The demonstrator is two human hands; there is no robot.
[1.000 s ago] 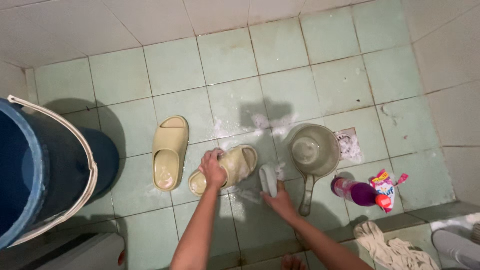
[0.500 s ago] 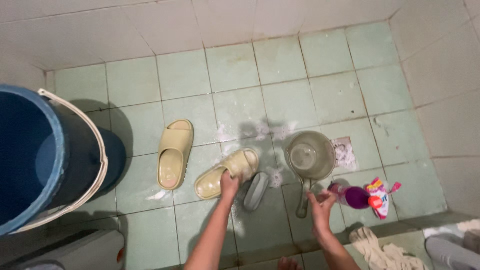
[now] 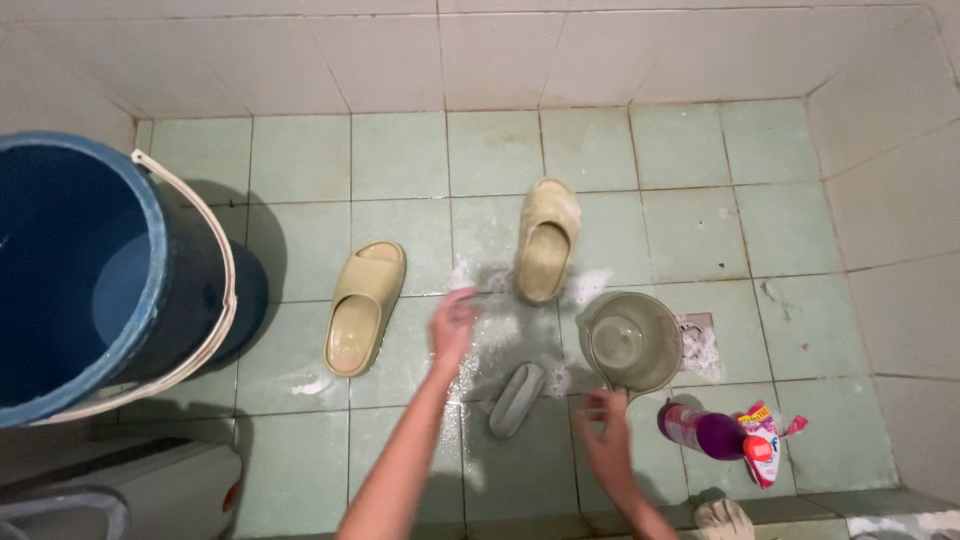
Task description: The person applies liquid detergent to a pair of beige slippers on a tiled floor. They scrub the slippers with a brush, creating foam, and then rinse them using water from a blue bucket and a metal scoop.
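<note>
Two pale yellow slippers lie on the wet green floor tiles: one slipper to the left, the other slipper further back with soap foam around it. A grey scrub brush lies on the floor between my hands. My left hand hovers blurred above the tiles with nothing in it, between the two slippers. My right hand is spread, holding nothing, just below the handle of a grey water dipper.
A large blue bucket with a white handle stands at the left. A purple bottle and a colourful sachet lie at the right, near a floor drain. White tiled walls close the back and right. A white object sits bottom left.
My left hand let go of the slipper, which now lies further back and upright. The brush left my right hand and rests on the floor. The view shifted.
</note>
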